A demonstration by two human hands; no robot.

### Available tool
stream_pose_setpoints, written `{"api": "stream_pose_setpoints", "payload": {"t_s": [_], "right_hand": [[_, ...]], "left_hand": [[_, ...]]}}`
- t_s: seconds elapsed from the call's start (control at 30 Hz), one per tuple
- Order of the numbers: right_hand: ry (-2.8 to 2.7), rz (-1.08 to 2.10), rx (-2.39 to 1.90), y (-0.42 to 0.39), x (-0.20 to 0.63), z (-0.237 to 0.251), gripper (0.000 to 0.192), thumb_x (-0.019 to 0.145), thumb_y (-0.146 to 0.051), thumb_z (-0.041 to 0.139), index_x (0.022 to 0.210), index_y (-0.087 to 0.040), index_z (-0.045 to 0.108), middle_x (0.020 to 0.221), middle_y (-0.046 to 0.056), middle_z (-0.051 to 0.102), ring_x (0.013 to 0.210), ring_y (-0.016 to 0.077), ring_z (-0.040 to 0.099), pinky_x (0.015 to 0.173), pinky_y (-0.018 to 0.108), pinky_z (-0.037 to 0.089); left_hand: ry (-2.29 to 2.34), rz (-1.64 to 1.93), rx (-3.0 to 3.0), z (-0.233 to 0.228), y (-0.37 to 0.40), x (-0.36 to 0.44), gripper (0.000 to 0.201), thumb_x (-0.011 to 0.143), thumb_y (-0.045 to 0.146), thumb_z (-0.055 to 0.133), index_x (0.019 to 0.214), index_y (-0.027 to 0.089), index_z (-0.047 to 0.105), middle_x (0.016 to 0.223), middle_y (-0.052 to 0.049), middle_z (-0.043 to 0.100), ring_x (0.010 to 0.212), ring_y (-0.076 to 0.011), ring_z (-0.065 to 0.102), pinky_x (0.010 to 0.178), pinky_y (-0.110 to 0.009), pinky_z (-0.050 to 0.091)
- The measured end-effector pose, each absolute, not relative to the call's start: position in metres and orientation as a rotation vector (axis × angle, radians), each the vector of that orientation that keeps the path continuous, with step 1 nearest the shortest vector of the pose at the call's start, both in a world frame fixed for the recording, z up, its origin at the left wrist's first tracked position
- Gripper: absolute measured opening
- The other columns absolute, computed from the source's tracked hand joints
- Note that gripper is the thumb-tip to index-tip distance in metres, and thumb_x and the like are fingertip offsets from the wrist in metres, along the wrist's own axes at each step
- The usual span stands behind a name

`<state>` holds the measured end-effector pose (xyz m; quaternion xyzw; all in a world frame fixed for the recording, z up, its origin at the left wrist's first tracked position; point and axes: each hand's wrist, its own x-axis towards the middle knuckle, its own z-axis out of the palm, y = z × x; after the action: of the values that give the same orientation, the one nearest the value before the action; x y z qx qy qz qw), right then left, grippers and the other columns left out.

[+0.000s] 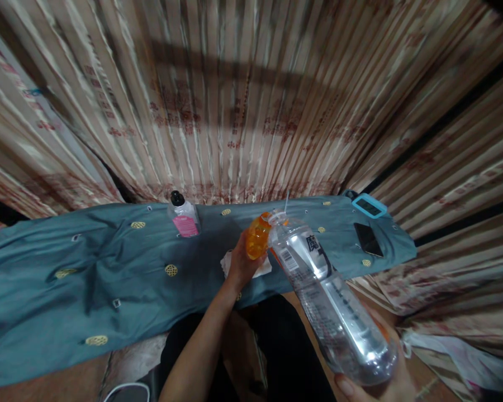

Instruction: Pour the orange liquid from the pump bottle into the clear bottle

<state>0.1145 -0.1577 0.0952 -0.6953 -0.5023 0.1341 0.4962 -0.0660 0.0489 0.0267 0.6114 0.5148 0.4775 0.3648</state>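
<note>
My left hand (243, 261) is closed around a small translucent orange bottle (257, 239), held upright with a slight tilt. A large clear plastic bottle (331, 296) with a silver and black label slants across the view, its base toward me. My right hand (388, 357) grips it near that base; part of the fingers is hidden behind it. The large bottle's mouth is at the orange bottle's neck; whether they touch I cannot tell. White tissue (263, 269) lies beneath my left hand. A thin pale stick (287, 201) shows behind the large bottle's neck.
A teal cloth with yellow motifs (142, 296) covers the long surface. On it stand a pink-labelled bottle with a black cap (185, 218), a dark phone (368, 240) and a blue-framed device (369, 206). Patterned curtains (235, 100) hang behind and at both sides.
</note>
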Motion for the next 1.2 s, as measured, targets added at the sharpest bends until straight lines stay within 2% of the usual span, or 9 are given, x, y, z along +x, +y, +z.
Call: {"api": "stream_pose_setpoints", "payload": {"t_s": [0.23, 0.43, 0.67, 1.0, 1.2], "right_hand": [[-1.186, 0.359, -1.645, -0.1575, 0.1116, 0.0974, 0.085, 0.071, -0.064, 0.075, 0.139, -0.02, 0.048, 0.135, 0.013, 0.057, 0.123, 0.0363, 0.06, 0.101, 0.04, 0.049], [-1.209, 0.328, -1.691, -0.1576, 0.1094, 0.1021, 0.088, 0.071, -0.071, 0.071, 0.139, -0.019, 0.048, 0.136, 0.015, 0.057, 0.126, 0.0385, 0.058, 0.103, 0.042, 0.047], [-1.201, 0.338, -1.69, -0.1575, 0.1091, 0.1031, 0.088, 0.072, -0.07, 0.071, 0.139, -0.019, 0.047, 0.137, 0.015, 0.056, 0.128, 0.04, 0.055, 0.106, 0.045, 0.044], [-1.312, 0.202, -1.712, -0.1559, 0.1107, 0.1041, 0.084, 0.077, -0.073, 0.064, 0.138, -0.016, 0.05, 0.129, 0.014, 0.063, 0.116, 0.0348, 0.065, 0.097, 0.038, 0.052], [-1.292, 0.229, -1.72, -0.1564, 0.113, 0.1023, 0.088, 0.074, -0.074, 0.067, 0.139, -0.016, 0.049, 0.133, 0.015, 0.06, 0.122, 0.0364, 0.061, 0.101, 0.04, 0.049]], "left_hand": [[1.324, 1.227, 1.588, 0.0273, 0.049, -0.0665, 0.069, 0.067, 0.012, 0.076, 0.129, 0.025, 0.049, 0.116, -0.003, 0.07, 0.099, -0.0206, 0.07, 0.09, -0.034, 0.056], [1.333, 1.224, 1.591, 0.0279, 0.0482, -0.0662, 0.067, 0.069, 0.014, 0.076, 0.129, 0.026, 0.049, 0.116, -0.003, 0.07, 0.099, -0.0208, 0.07, 0.089, -0.034, 0.056], [1.329, 1.223, 1.585, 0.0286, 0.0484, -0.0656, 0.067, 0.068, 0.013, 0.075, 0.129, 0.027, 0.049, 0.115, -0.002, 0.071, 0.099, -0.0205, 0.07, 0.089, -0.033, 0.056], [1.358, 1.191, 1.575, 0.0288, 0.0478, -0.0654, 0.068, 0.068, 0.014, 0.075, 0.13, 0.025, 0.049, 0.114, -0.002, 0.071, 0.097, -0.0195, 0.07, 0.088, -0.032, 0.056], [1.335, 1.217, 1.581, 0.0282, 0.0482, -0.0651, 0.067, 0.068, 0.015, 0.076, 0.128, 0.026, 0.049, 0.112, -0.001, 0.071, 0.096, -0.0196, 0.071, 0.086, -0.032, 0.056]]}}
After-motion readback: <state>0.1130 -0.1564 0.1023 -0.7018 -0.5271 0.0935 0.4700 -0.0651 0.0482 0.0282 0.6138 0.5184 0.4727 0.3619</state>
